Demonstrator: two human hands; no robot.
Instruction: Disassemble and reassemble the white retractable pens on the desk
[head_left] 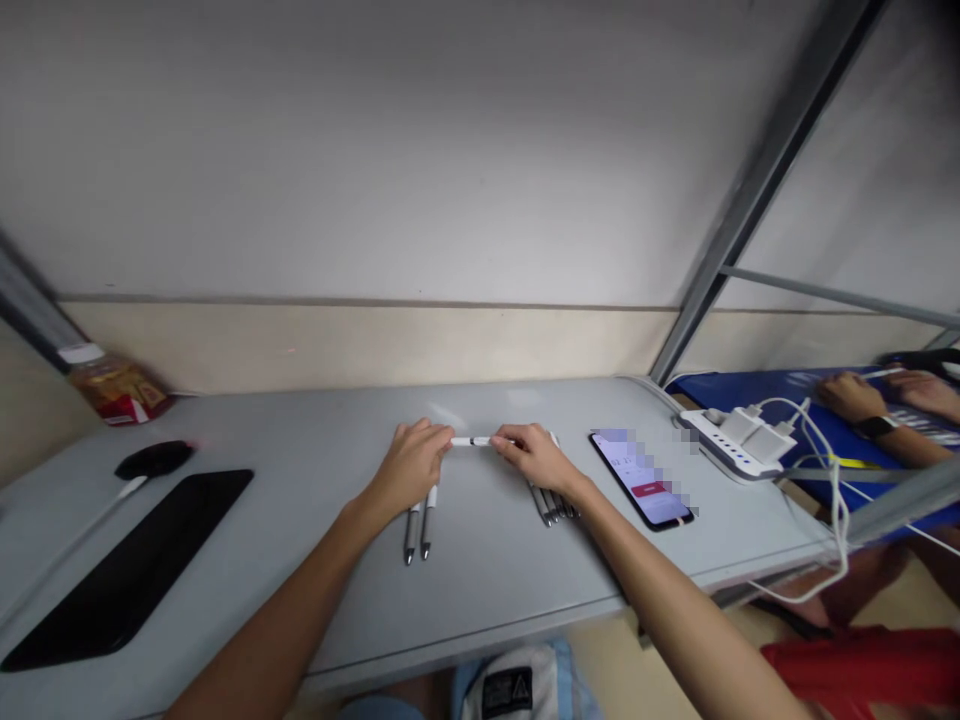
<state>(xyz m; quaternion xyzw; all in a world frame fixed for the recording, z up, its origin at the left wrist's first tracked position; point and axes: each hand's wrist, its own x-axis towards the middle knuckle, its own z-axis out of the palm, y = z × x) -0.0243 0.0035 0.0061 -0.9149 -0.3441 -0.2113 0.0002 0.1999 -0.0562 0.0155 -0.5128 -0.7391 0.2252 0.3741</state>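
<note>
A white pen [471,441] is stretched level between my two hands, above the grey desk. My left hand [414,464] pinches its left end, and my right hand [536,456] has its fingers closed on the right end. Below my left hand lie two grey-and-white pens [418,528] with silver tips, their upper parts hidden by the hand. Several similar pens [552,505] lie side by side under my right hand and wrist, partly covered.
A lit phone [641,480] lies right of my right hand, with a white power strip [731,445] and cables beyond. At left are a black tablet-like slab [135,570], a black round object [154,460] and a drink bottle [116,385]. Another person's hands [855,397] are at far right.
</note>
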